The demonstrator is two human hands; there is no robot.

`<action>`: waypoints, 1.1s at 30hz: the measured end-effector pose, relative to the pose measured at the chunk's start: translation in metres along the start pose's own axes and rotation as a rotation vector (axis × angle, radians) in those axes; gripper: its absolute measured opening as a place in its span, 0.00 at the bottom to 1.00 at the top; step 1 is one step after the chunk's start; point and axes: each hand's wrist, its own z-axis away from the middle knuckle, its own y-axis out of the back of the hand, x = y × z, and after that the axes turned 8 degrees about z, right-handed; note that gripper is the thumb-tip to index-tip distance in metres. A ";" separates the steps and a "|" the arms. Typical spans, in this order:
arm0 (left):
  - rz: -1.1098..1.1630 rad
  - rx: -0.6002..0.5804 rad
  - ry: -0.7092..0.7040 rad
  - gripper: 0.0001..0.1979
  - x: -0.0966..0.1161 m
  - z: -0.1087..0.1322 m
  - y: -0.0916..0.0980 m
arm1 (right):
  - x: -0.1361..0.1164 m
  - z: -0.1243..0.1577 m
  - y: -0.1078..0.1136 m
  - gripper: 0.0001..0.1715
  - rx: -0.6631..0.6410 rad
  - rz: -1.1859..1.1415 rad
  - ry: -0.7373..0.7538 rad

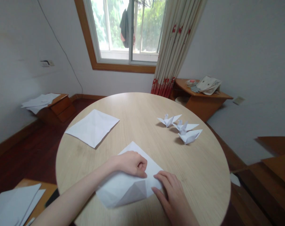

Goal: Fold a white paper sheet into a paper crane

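A partly folded sheet of white paper (114, 185) lies on the table in front of me, with a creased, raised flap (134, 192) along its near side. My left hand (134, 164) is curled into a fist and rests on the upper middle of this sheet; nothing shows inside it. At the sheet's right edge is my right hand (168, 190), its thumb and fingers apart and their tips touching the paper. Part of the sheet is hidden under both hands and the left forearm.
A creased white square sheet (94, 127) lies at the table's left. Three folded paper cranes (188, 136) stand at the right of the round table (135, 106). More white paper (13, 204) is stacked at lower left. A curtain (174, 47) hangs beside the window.
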 end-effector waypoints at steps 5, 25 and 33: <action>0.026 -0.032 -0.027 0.06 -0.004 0.003 -0.001 | -0.006 -0.005 0.007 0.10 0.034 -0.033 0.011; -0.172 0.123 -0.230 0.20 -0.014 -0.002 -0.009 | 0.011 0.006 0.017 0.19 -0.113 -0.051 0.136; -0.411 0.161 -0.087 0.14 0.006 0.013 -0.015 | 0.013 0.016 0.010 0.31 -0.168 0.055 0.232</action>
